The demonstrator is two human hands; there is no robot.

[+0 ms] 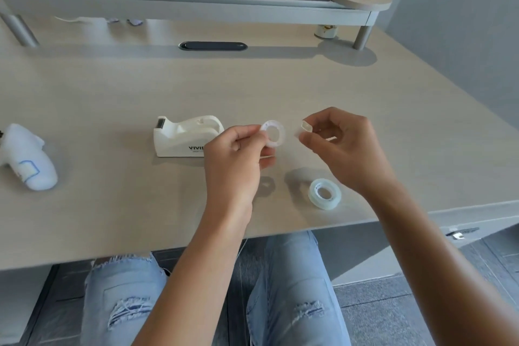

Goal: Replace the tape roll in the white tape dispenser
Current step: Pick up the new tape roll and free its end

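The white tape dispenser (185, 136) stands on the desk, its roll slot showing no roll. Just right of it, my left hand (237, 157) pinches a thin, nearly used-up tape ring (273, 133) and holds it above the desk. My right hand (338, 146) is raised beside the ring, thumb and forefinger closed on a small white plastic piece (306, 127). A full clear tape roll (325, 193) lies flat on the desk below my right hand, near the front edge.
A white bottle-shaped object (29, 157) lies at the left edge of the desk (112, 93). A raised shelf (196, 7) runs along the back, with a dark cable slot (213, 46) below it and a small jar (325, 31) at its right leg.
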